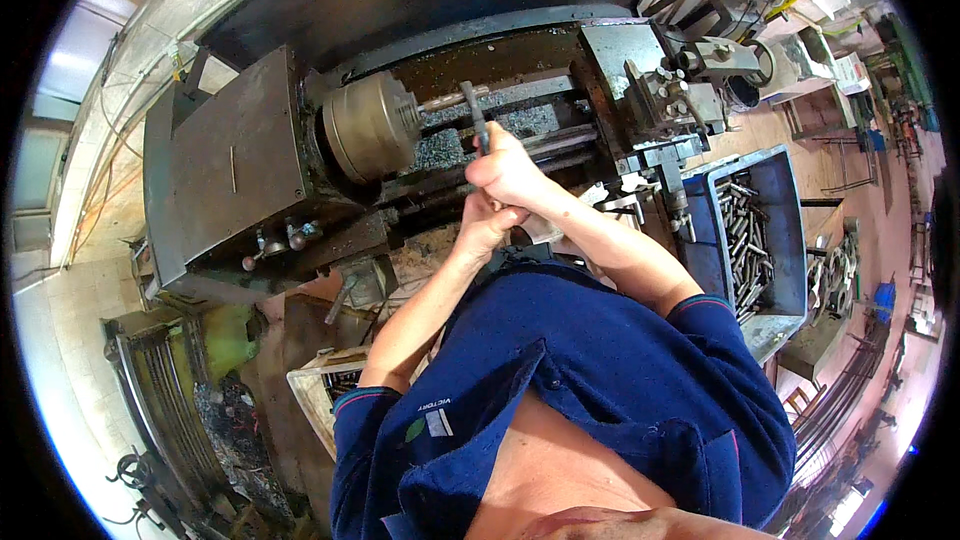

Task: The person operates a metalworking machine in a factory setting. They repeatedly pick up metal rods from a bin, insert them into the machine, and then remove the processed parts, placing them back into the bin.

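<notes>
See big dark lathe (pixel 270 130) across upper L to ctr, w/ headstock at L and carriage (pixel 670 95) at R. Note navy shirt (pixel 620 370) on person, filling bottom ctr. Next size down, find blue crate (pixel 708 230) on R, w/ heap of metal rods (pixel 745 245) inside. Then find round brassy chuck (pixel 370 130) just R of headstock, w/ metal shavings (pixel 440 150) lying nearby on lathe.

Note R hand (pixel 508 175) in front of bed, approx. mid-view: closed in fist, gripping dark metal hand tool (pixel 478 120). Find L hand (pixel 488 225) right below, up against R hand, w/ fingers curled in. Can't tell if holding tool's lower end or another small pc., b/c largely hidden.

Locate tool btwn chuck and carriage, above bed: sticking up out of R fist, tilted slightly L, w/ wider head at far end, near slim bar (pixel 440 100) by chuck. Can't tell if touching bar.

Smallest: spot chest logo (pixel 438 424) on shirt, w/ pale lettering, pale patch & green leaf shape.
</notes>
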A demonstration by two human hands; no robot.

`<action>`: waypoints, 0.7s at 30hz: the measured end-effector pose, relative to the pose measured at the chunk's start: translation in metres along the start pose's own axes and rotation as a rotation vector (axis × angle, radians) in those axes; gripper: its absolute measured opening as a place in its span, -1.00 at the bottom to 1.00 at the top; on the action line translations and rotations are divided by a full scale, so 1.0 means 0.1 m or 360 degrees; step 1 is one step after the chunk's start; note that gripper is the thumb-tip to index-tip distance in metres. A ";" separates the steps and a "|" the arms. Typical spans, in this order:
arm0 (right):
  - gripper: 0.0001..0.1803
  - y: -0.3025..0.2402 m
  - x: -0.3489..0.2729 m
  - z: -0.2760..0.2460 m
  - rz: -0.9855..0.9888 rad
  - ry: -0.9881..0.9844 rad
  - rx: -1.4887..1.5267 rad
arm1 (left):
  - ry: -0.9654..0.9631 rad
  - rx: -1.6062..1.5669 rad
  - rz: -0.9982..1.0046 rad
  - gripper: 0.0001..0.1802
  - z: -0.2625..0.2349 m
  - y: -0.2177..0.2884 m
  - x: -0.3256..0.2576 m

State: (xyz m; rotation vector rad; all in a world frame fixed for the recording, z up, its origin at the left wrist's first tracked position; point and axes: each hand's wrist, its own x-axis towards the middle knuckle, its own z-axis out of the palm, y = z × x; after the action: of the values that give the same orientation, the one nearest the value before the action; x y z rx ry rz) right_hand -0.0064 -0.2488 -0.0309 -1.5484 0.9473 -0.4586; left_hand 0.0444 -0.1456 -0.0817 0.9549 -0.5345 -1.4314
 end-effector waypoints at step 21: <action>-0.67 -0.13 -0.11 -0.19 0.0137 0.0048 0.0265 | -0.0045 0.0181 0.0025 -0.34 0.09 -0.04 0.06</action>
State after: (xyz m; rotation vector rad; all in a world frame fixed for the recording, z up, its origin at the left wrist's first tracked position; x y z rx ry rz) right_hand -0.0230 -0.2528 -0.0115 -1.3489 0.9703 -0.4882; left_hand 0.0353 -0.1529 -0.0808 1.0195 -0.6485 -1.4142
